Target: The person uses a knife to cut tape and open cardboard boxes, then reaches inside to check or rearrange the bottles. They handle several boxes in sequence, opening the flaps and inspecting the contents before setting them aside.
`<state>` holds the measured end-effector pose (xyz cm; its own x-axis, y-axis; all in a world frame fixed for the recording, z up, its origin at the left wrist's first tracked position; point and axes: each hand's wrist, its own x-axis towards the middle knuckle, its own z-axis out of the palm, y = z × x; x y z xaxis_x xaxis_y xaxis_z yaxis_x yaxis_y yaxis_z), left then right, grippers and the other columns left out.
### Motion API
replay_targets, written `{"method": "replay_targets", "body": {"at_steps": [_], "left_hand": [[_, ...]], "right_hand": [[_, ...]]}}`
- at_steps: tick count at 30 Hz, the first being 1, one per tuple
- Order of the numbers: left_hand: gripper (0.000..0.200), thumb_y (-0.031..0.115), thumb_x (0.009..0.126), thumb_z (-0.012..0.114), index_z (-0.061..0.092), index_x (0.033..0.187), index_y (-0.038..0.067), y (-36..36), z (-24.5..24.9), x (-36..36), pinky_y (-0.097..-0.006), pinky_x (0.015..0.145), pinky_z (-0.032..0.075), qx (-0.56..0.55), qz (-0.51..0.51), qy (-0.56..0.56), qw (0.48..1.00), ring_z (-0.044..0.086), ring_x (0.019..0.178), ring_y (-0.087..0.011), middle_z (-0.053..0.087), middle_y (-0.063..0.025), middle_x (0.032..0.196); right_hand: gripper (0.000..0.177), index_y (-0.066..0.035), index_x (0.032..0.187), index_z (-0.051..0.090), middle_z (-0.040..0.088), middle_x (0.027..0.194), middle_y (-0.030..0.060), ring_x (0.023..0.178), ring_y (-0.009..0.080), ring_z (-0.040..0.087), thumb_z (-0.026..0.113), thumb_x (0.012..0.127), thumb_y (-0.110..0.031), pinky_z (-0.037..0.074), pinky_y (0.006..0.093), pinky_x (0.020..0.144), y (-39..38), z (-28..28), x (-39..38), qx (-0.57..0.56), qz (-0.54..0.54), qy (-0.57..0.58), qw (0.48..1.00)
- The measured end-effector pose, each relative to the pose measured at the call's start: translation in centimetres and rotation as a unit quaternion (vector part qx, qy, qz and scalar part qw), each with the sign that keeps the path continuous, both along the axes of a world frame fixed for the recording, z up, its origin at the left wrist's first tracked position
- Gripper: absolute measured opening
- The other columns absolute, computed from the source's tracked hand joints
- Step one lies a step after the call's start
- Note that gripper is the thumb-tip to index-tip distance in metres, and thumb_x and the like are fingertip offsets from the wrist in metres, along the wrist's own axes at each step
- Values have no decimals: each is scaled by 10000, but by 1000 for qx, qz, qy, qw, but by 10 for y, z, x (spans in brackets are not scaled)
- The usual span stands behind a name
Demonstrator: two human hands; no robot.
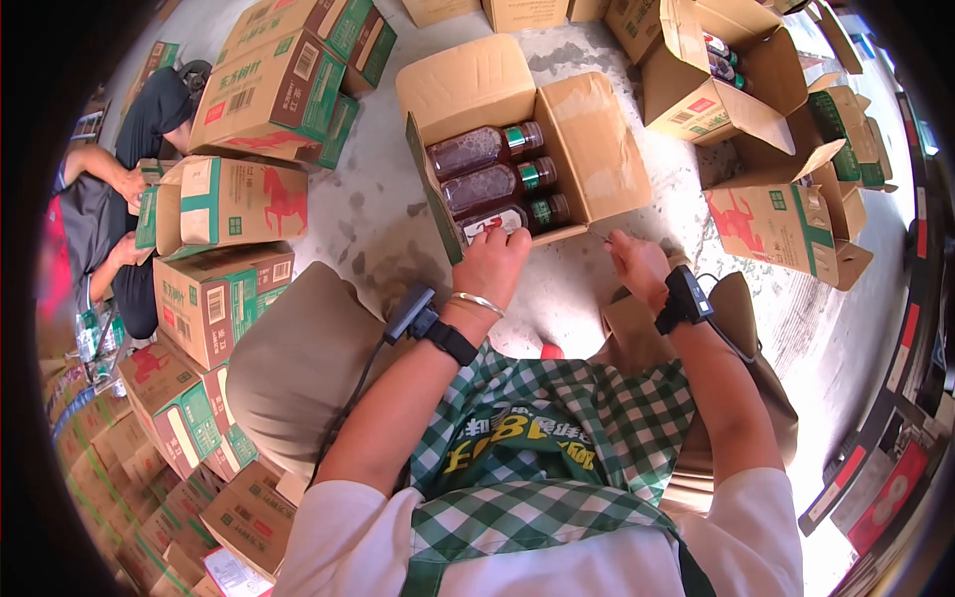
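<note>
An open cardboard box point(595, 139) stands on the floor in front of me, its flaps spread. Inside lie three dark bottles with green-banded necks: a far one point(468, 149), a middle one point(484, 186) and a near one point(482, 221) with a white and red label. My left hand point(492, 264) reaches over the near edge, its fingers curled and closed on the near bottle at its label. To the right of the box's near corner, my right hand point(639, 264) is closed in a pinch, with something thin and dark at the fingertips, too small to name.
Boxes point(224, 298) are stacked at the left, where another person's hands point(127, 249) are at a box point(239, 199). An open box point(686, 90) with bottles stands at the upper right, another point(761, 229) below it. A rack point(900, 348) edges the right side.
</note>
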<state>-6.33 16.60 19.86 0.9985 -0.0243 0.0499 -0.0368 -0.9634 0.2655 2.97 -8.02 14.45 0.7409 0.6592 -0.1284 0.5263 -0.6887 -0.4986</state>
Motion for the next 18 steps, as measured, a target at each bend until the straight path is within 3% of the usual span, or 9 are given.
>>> {"method": "replay_targets", "body": {"at_steps": [3,5,7,10,11,12,14,16,18], "left_hand": [[216,105,804,550,540,1017,138,7,1,2,-414,615,500,14,73,55,996,617,749,-308,616,-104,819],[250,123,807,573,531,1051,149,7,-1,6,-433,629,494,-22,111,57,992,622,759,-324,626,-118,836],[378,144,788,633,500,1139,190,-8,1,22,-467,661,482,-61,193,90,975,629,769,-354,641,-137,835],[402,95,832,553,461,1223,75,-66,0,72,-465,756,487,-181,233,-35,955,580,905,-384,595,-185,958],[351,90,844,503,502,1189,28,-89,36,90,-439,804,475,-348,233,11,908,553,967,-386,578,-200,1019],[309,88,830,493,564,1122,19,-119,42,98,-466,873,438,-228,143,-90,959,532,1028,-371,562,-195,1081],[238,78,785,535,620,1007,66,-157,84,103,-568,949,335,-138,54,-286,947,489,1120,-331,551,-177,1106],[251,71,792,507,581,1030,43,-109,132,111,-481,921,392,-66,-24,-242,968,553,1001,-330,596,-162,1045],[189,97,805,536,593,972,32,-24,111,154,-439,829,460,-113,-44,-27,992,587,891,-341,622,-170,970]], "right_hand": [[176,-49,846,461,565,651,195,625,405,555,501,916,-205,423,484,549,-18,-2,8,63,12,12,998],[179,-50,883,489,556,616,183,584,374,564,482,935,-221,435,445,533,-44,7,16,51,-84,27,995],[286,-26,861,539,527,542,72,507,161,542,445,970,-273,429,321,495,-63,11,27,167,-237,127,949],[305,-11,806,533,564,584,55,464,77,473,438,981,-243,374,255,440,-59,53,37,240,-347,125,898],[292,-6,818,531,573,600,63,456,72,464,436,981,-229,364,244,431,-53,65,36,276,-361,132,881],[279,-1,829,529,582,617,72,448,67,455,435,982,-215,355,232,422,-46,77,34,312,-375,139,862],[268,1,879,521,593,631,82,463,87,496,424,986,-226,392,238,441,-39,91,24,308,-341,69,886],[276,-6,885,530,593,627,77,469,99,514,417,988,-236,415,256,456,-32,102,7,269,-316,140,899],[276,-7,897,530,596,601,84,466,142,532,426,982,-248,436,290,472,-17,112,-12,193,-269,191,924]]}}
